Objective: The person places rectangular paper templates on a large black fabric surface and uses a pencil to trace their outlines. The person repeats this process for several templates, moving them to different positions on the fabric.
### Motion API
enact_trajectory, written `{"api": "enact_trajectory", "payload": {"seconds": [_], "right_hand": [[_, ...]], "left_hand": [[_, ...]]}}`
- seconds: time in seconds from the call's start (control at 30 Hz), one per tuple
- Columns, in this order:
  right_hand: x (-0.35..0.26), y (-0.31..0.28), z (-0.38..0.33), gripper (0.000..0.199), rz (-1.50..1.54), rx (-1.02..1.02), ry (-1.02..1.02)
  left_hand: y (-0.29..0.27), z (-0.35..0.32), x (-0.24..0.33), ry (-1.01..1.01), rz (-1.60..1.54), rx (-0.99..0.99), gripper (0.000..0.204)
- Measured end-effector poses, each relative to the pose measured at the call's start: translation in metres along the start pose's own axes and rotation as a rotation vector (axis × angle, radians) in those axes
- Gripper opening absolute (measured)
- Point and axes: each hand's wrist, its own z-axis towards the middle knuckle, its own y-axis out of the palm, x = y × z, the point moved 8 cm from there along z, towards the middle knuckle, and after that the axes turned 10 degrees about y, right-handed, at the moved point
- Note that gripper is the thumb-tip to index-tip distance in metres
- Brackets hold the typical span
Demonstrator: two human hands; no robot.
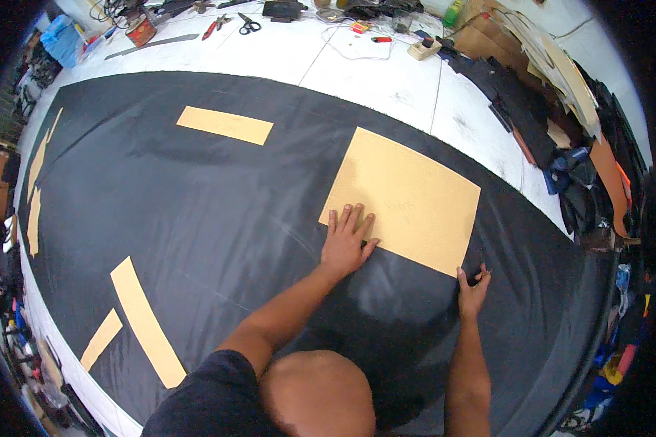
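A large tan cardboard square [408,193] lies flat on a wide black sheet of fabric [219,218] spread over a white table. My left hand [346,240] presses flat on the square's near left corner, fingers spread. My right hand [474,285] is at the square's near right corner, fingers pinched around something small and thin against the black fabric; I cannot tell what it is.
Tan cardboard strips lie on the fabric: one at the far middle [226,125], two at the near left [146,320], more along the left edge [36,197]. Scissors [249,23], tools and cables clutter the white table's [386,80] far side. Piles of dark fabric and cardboard patterns [561,109] sit at the right.
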Motion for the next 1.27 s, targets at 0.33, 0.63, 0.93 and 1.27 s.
{"api": "enact_trajectory", "payload": {"seconds": [0.33,0.63,0.93,1.27], "right_hand": [[-0.001,-0.003,0.01,0.087,0.0,0.051,-0.005],[-0.005,-0.005,-0.002,0.09,0.028,0.07,0.043],[-0.005,-0.001,-0.001,0.088,0.062,0.091,-0.02],[0.01,0.005,0.004,0.092,0.086,0.079,0.033]], "left_hand": [[0.003,0.005,0.002,0.062,0.097,0.059,0.06],[0.002,0.004,0.002,0.048,0.094,0.06,0.057],[0.0,0.005,0.001,0.05,0.078,0.05,0.058],[-0.004,0.005,-0.002,0.041,0.081,0.052,0.059]]}}
